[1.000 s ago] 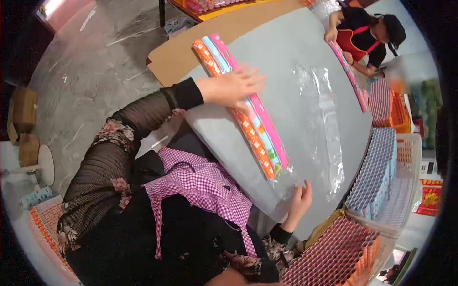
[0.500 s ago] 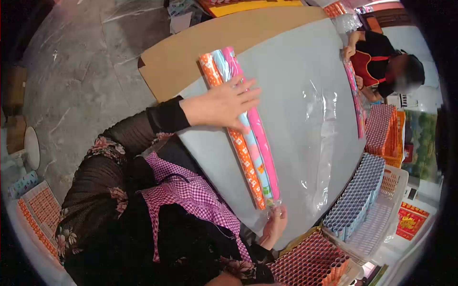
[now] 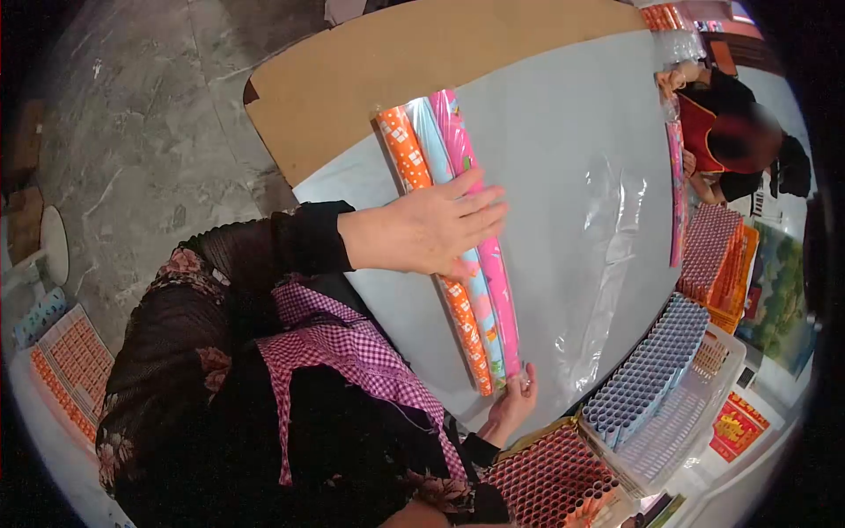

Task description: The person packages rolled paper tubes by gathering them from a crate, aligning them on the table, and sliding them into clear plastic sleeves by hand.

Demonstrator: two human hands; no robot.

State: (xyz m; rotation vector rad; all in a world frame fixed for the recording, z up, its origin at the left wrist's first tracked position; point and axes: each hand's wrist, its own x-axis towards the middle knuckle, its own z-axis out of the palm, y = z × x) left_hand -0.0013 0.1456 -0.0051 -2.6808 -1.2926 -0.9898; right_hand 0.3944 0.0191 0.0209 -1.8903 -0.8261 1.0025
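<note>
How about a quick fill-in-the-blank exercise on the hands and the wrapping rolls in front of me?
1. The left hand is spread over a row of ____ rolls.
2. Between the orange roll and the pink roll lies a mostly light ____ one.
3. The right hand is at the ____ (upper or lower) end of the rolls in the picture.
4. The checked cloth is purple and ____.

Missing words: three; blue; lower; white.
</note>
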